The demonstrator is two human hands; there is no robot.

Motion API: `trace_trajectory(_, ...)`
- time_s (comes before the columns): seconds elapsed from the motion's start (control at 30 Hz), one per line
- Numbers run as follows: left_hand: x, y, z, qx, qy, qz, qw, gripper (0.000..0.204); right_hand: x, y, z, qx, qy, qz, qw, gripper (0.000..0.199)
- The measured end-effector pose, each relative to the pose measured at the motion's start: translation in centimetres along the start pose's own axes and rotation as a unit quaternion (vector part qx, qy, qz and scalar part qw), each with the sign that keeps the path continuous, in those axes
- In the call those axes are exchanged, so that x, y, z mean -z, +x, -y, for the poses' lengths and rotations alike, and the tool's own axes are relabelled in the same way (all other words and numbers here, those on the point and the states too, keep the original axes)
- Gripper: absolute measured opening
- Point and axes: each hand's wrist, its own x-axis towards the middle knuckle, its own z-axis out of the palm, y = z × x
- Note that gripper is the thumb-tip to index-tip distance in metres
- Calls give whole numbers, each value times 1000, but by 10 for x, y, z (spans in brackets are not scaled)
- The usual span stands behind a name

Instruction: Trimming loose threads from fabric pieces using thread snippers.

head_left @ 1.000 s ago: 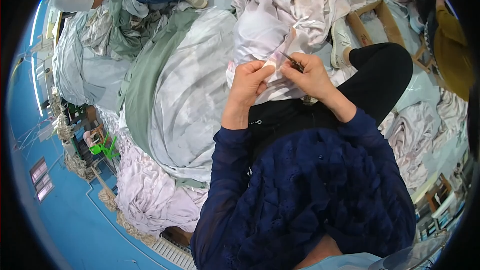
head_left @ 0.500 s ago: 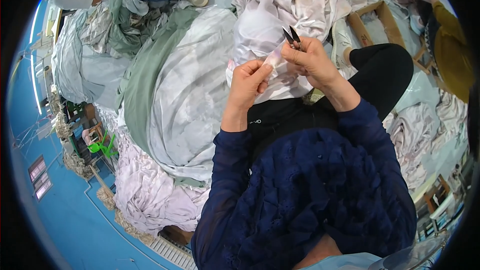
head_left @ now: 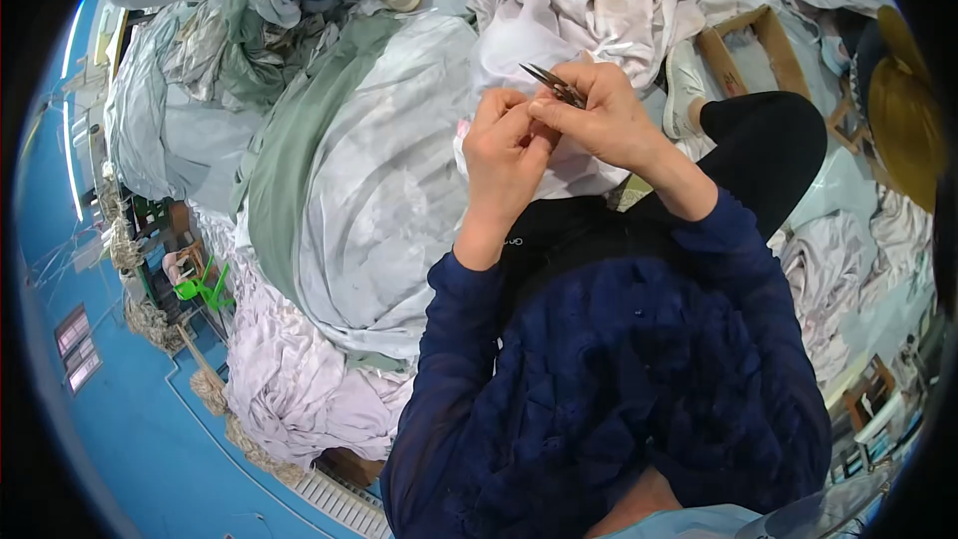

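Note:
Dark-bladed thread snips (head_left: 561, 88) lie in my right hand (head_left: 609, 120), their points toward the upper left. The thumb and finger of that hand meet the fingertips of my left hand (head_left: 504, 145). My left hand is closed in a pinch on the pale fabric (head_left: 569, 175), which spreads over my lap and away from me. Where the fingertips come together, the pinched bit of cloth is mostly hidden.
Heaps of white cloth (head_left: 379, 160) and a green sheet (head_left: 284, 150) lie to my left. An open cardboard box (head_left: 783, 50) stands at the far right. Other people sit close by, one in a mustard-coloured garment (head_left: 903, 120). A green plastic stool (head_left: 208, 287) is at the left.
My hands have come together at the fingertips. The snips have turned from pointing away to pointing left, and their blades look closer together than before.

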Motion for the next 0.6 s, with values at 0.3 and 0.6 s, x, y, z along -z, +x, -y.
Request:
trace_trajectory(0.3, 22, 27, 5, -29, -13, -58, 998, 5, -11, 33, 51, 150, -90, 33, 984, 21)
trace_trajectory(0.6, 57, 9, 36, 100, 35, -101, 989, 6, -9, 48, 27, 43, 26, 35, 998, 18)
